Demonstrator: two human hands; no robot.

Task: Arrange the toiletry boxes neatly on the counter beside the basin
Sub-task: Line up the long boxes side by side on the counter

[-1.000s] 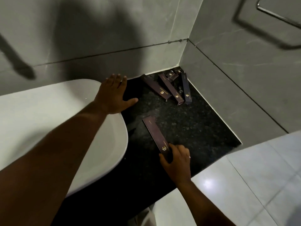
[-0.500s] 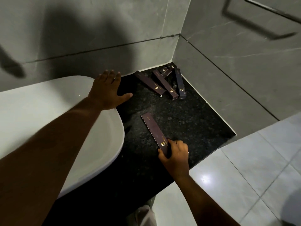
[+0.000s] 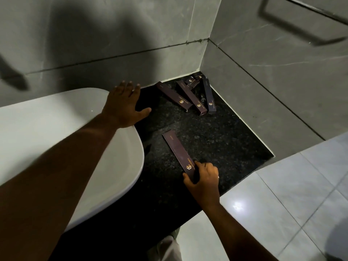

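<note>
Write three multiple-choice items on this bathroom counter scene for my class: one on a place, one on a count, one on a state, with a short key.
1. Where does the person's left hand rest?
A. On the rim of the white oval basin
B. On the grey tiled wall
C. On the floor

2. How many long dark purple card boxes lie in the far-corner group?
A. One
B. Three
C. Six

3. What is the right hand doing?
A. Hanging free
B. Gripping the near end of the lone long purple box that lies flat on the black speckled stone counter
C. Holding a towel

Key: A, the palm is spread on the basin edge; B, three long boxes fan out there beside smaller ones; B, fingers wrap the box end.
</note>
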